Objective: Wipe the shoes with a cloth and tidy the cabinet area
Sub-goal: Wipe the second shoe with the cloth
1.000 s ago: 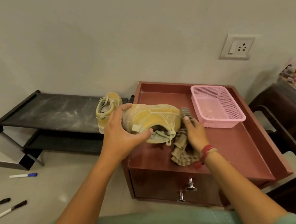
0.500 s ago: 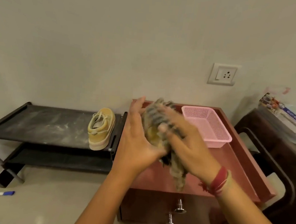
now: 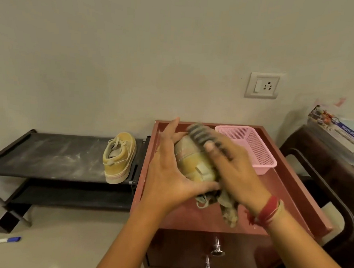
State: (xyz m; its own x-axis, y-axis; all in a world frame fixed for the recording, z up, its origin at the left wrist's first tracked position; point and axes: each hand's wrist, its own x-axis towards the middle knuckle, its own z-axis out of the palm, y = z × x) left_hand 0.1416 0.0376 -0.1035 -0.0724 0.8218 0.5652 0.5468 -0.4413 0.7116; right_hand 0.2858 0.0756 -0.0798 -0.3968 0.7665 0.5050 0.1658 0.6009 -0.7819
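Note:
My left hand grips a yellow shoe from its left side and holds it above the red-brown cabinet. My right hand presses a striped cloth onto the shoe's top; the cloth is blurred, and its lower end hangs below the shoe beside the dangling laces. The second yellow shoe stands upright at the right end of the dusty black shoe rack.
A pink mesh basket sits at the cabinet's back right. A dark chair with a printed box stands to the right. A blue-capped marker lies on the floor at the left. A wall socket is above the cabinet.
I lifted the shoe off the cabinet top and brought the cloth onto it. The cloth now rubs the shoe's upper side, and more of the shoe shows than half a second ago.

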